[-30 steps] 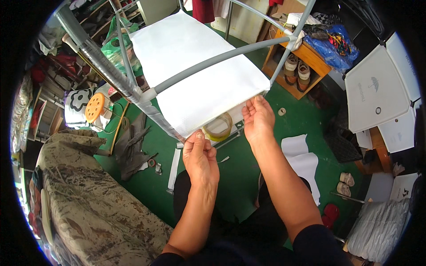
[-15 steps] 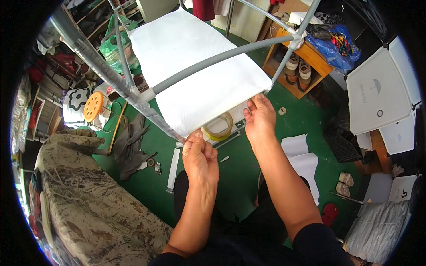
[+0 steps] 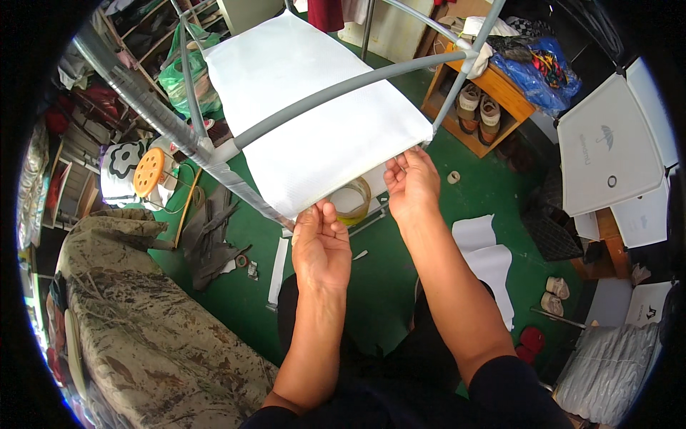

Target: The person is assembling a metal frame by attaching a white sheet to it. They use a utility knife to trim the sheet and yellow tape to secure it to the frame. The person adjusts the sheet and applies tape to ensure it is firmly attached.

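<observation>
A white textured sheet (image 3: 321, 136) is stretched across a frame of grey pipes (image 3: 343, 86), one of which arches over it. My left hand (image 3: 321, 247) is closed at the sheet's near left corner, thumb and fingertips gripping the edge. Toward the near right corner, my right hand (image 3: 413, 184) has its fingers curled, palm partly up, and pinches the same edge. Parts of the fingertips of both hands are hidden at the edge. A roll of yellowish clear tape (image 3: 364, 196) shows below the sheet's edge, between my hands.
Grey scraps (image 3: 204, 232) and a white strip (image 3: 279, 272) lie on the green floor to the left. White sheet pieces (image 3: 486, 261) lie right of my legs. A camouflage cloth (image 3: 136, 307) covers something at lower left. A wooden shelf (image 3: 500, 132) with shoes stands far right.
Both hands have shifted slightly, and their fingers look a little looser. The frame and sheet appear moved slightly to the left in view.
</observation>
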The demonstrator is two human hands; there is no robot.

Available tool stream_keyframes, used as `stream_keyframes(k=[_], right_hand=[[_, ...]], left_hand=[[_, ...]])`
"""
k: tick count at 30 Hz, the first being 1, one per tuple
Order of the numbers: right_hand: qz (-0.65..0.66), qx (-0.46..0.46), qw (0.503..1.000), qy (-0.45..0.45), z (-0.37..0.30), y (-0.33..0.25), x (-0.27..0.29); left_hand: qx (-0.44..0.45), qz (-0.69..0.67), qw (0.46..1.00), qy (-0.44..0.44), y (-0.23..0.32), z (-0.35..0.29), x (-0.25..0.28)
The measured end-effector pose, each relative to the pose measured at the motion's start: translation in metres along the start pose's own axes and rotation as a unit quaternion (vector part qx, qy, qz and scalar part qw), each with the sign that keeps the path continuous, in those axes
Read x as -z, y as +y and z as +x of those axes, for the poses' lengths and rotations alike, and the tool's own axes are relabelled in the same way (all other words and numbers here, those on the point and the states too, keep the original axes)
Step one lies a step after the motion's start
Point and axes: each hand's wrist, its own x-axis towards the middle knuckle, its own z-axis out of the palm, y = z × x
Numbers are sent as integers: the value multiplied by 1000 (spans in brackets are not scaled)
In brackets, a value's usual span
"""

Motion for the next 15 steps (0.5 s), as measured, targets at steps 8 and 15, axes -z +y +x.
stream_keyframes(k=[8, 15], right_hand=[[11, -4, 1000, -16, 0, -3, -5], [11, -14, 1000, -13, 6, -3, -9]], left_hand=[[4, -9, 999, 32, 1, 4, -8], [4, -42, 999, 19, 4, 9, -14]])
